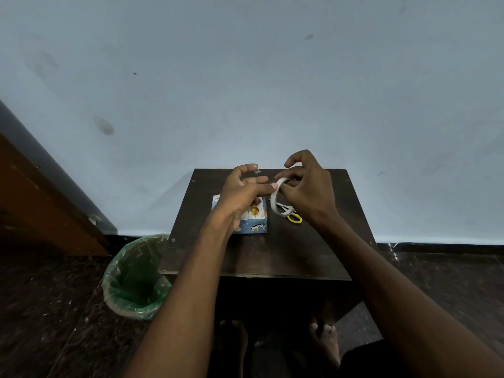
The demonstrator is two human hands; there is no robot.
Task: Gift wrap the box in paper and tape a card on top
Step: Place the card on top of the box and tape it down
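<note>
Wrapped box (252, 223) sits on the dark table (272, 249), left of centre, in blue patterned paper. A pale card (255, 212) with a gold round spot lies on its top, partly hidden by the left hand (241, 193). Tape roll (276, 197) is held up on edge above the table, just right of the box. Right hand (308, 186) grips the roll, fingers curled round its rim and through the hole. Left hand's fingers pinch at the roll's edge; a small clear tape piece (256, 170) clings to one raised fingertip. Yellow-handled scissors (290, 212) lie on the table under the right hand. Green-lined bin (136, 276) stands on the floor, beside the table's left edge.
</note>
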